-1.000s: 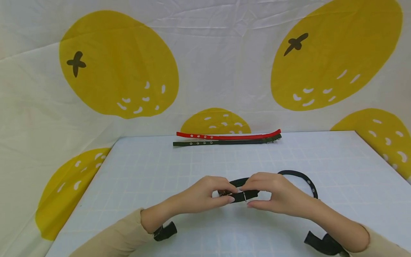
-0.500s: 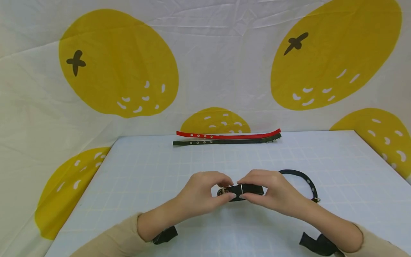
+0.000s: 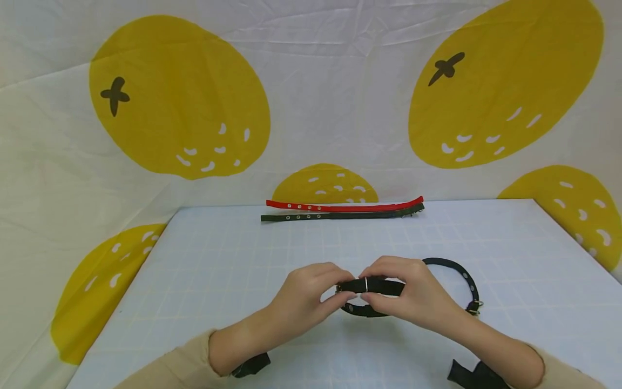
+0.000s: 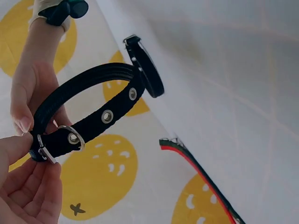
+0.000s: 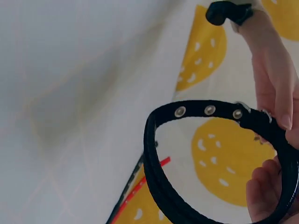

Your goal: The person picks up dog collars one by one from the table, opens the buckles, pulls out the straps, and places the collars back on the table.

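Observation:
A black collar with metal eyelets (image 4: 107, 116), closed into a loop, is held between both hands above the table. My left hand (image 3: 308, 294) pinches it near the metal buckle (image 4: 45, 148). From the other side, my right hand (image 3: 413, 283) grips the band with thumb and fingers. A D-ring (image 3: 366, 284) shows between the two hands. Behind the right forearm, a second black collar (image 3: 454, 263) is looped on the table, with a small ring at its near end. Fingers hide part of the held band.
At the table's far edge lie a red collar (image 3: 350, 207) and a dark green collar (image 3: 350, 216), straight and side by side. The white table (image 3: 218, 259) has a faint grid. A white cloth (image 3: 335, 97) with yellow fruit shapes hangs behind it.
The held collar has turned in the hands: its lower strap now shows below the fingers, and the buckle is mostly covered by the left hand. The other collars lie where they were.

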Tool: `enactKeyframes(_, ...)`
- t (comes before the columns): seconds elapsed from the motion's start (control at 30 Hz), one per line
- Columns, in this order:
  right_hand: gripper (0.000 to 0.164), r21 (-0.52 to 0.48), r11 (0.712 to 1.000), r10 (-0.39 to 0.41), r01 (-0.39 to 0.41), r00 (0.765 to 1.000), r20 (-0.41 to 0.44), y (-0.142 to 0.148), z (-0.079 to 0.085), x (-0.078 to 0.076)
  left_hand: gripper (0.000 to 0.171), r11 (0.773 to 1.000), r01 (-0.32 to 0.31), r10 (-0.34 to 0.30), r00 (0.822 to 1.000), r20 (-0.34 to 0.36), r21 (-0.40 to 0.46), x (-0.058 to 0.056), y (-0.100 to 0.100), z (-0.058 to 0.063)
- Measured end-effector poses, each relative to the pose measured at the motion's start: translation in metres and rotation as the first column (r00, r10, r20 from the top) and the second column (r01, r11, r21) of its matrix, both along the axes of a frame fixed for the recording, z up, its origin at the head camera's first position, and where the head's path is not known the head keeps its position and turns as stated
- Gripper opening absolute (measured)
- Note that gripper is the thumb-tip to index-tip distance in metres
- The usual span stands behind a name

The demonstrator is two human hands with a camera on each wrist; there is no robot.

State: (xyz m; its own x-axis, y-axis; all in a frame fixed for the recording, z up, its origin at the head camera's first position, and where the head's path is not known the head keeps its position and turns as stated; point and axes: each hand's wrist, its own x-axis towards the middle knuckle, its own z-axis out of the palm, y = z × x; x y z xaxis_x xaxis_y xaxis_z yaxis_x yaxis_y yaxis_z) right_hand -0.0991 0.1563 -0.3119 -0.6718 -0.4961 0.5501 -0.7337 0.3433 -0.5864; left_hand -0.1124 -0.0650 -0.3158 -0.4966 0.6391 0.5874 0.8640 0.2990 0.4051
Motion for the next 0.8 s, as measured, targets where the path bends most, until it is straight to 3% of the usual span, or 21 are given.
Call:
enactKeyframes(0.2,0.027,-0.079,0.996,-0.032,0.039,0.995,0.091,-0.002,-0.003,0.004,0.018,0.997,0.002,-0.007,0.997,0.074,0.074,0.001,-0.003,-0.001)
enactKeyframes(0.5,0.025,-0.171,0.985,0.016,0.018,0.981,0.194,-0.004,-0.009,0.000,0.020,0.997,-0.041,0.032,0.992,0.120,0.072,0.003,-0.006,-0.003)
enactKeyframes(0.8,0.023,-0.222,0.975,0.032,0.026,0.966,0.255,-0.007,-0.013,-0.001,0.016,0.982,-0.044,-0.015,0.950,0.311,0.183,0.008,-0.005,-0.004)
